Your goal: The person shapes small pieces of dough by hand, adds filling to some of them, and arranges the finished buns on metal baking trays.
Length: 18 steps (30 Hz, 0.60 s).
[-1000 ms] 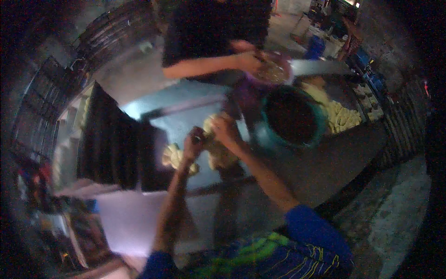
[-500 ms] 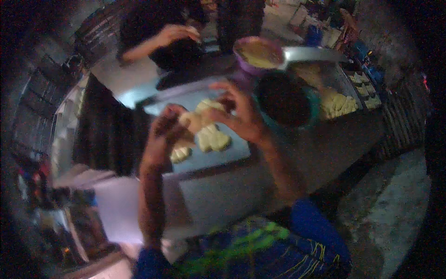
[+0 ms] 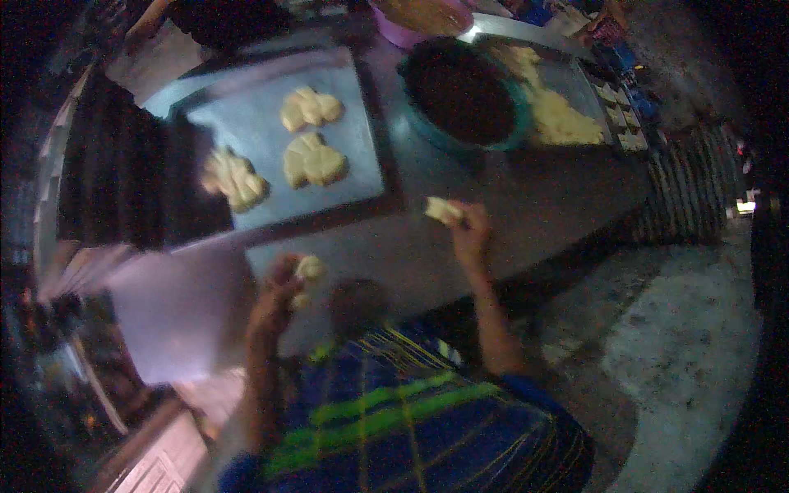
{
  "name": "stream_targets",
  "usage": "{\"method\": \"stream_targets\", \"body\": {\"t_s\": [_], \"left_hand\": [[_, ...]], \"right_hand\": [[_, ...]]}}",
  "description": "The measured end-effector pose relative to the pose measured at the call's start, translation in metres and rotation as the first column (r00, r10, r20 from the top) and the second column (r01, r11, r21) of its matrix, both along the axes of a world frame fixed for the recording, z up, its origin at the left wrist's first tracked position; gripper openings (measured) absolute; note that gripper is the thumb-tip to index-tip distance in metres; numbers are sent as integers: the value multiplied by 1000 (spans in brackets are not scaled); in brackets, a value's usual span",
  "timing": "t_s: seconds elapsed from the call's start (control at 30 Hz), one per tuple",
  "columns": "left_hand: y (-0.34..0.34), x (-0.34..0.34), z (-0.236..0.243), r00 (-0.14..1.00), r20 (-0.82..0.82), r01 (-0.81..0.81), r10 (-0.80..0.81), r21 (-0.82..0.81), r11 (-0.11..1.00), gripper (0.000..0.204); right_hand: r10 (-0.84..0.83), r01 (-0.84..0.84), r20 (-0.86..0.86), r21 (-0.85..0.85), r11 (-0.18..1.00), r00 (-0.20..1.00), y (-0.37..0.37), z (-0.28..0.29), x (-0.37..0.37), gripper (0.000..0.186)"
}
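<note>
My left hand (image 3: 278, 289) is closed around small pale pieces of dough (image 3: 310, 267), low over the near side of the table. Further right, my right hand (image 3: 472, 233) pinches a short pale piece of dough (image 3: 442, 211) between thumb and fingers. Beyond both hands lies a flat metal baking tray (image 3: 255, 107). On it sit three clusters of shaped dough: one cluster (image 3: 311, 108) at the far right, another (image 3: 315, 161) just nearer, and a third (image 3: 236, 179) to the left, partly blurred.
A teal basin (image 3: 519, 123) with dark contents stands right of the tray, a purple basin (image 3: 403, 31) behind it. Further right, a metal tray (image 3: 567, 78) holds many dough pieces. Dark stacked trays (image 3: 123, 164) stand at the left. Another person's arm (image 3: 148, 20) shows at the far left.
Both my hands have left the dough on the tray, drawn back toward me and moved apart, each with dough. The view has shifted, so the tray sits farther up and left.
</note>
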<state>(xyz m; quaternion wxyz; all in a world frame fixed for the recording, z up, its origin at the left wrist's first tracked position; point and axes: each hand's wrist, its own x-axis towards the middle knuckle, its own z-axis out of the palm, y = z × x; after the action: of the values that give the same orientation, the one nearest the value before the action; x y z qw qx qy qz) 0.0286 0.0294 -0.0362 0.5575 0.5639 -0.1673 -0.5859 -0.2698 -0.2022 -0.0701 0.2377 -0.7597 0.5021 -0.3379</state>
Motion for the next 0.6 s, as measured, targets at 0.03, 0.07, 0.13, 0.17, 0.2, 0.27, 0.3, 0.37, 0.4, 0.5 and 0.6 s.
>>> {"method": "stream_targets", "body": {"t_s": [0.03, 0.07, 0.13, 0.17, 0.2, 0.27, 0.3, 0.37, 0.4, 0.5, 0.6], "left_hand": [[-5, -19, -13, 1000, -6, -16, 16, -92, 996, 52], [-14, -32, -11, 999, -53, -12, 7, -93, 996, 56], [-41, -48, -13, 987, -156, 27, -42, -99, 995, 64], [-46, -55, -10, 971, -222, 63, -93, -138, 988, 72], [-50, -64, -9, 961, -258, 58, -100, -166, 984, 73], [-58, -79, -8, 941, -319, 43, -113, -220, 975, 75], [-59, -84, -13, 925, -367, 18, -102, -225, 974, 77], [-61, -77, -13, 880, -458, 13, -125, -240, 971, 81], [-59, -74, -10, 867, -478, 17, -139, -252, 968, 84], [-53, -82, -1, 839, -532, -44, -117, -281, 959, 90], [-57, -82, -6, 820, -557, -61, -132, -313, 948, 96]], "right_hand": [[-7, 14, -53, 138, 990, 999, 6, -22, -5, 24], [-17, 49, -119, 269, 962, 993, 11, -31, -9, 24], [78, 32, -310, 335, 942, 947, 3, -51, -22, 27], [185, -57, -420, 298, 953, 888, -1, -60, -38, 30], [277, -149, -527, 271, 951, 804, -2, -71, -51, 33], [360, -179, -607, 338, 924, 708, -3, -50, -50, 41], [402, -191, -642, 373, 908, 653, -5, -40, -51, 45], [367, -193, -703, 318, 928, 609, 4, -28, -49, 53], [350, -197, -732, 291, 936, 584, 8, -22, -47, 58], [205, -41, -627, 267, 963, 752, 9, 22, -52, 64], [63, -60, -412, 22, 998, 909, -8, 12, -60, 64]]}}
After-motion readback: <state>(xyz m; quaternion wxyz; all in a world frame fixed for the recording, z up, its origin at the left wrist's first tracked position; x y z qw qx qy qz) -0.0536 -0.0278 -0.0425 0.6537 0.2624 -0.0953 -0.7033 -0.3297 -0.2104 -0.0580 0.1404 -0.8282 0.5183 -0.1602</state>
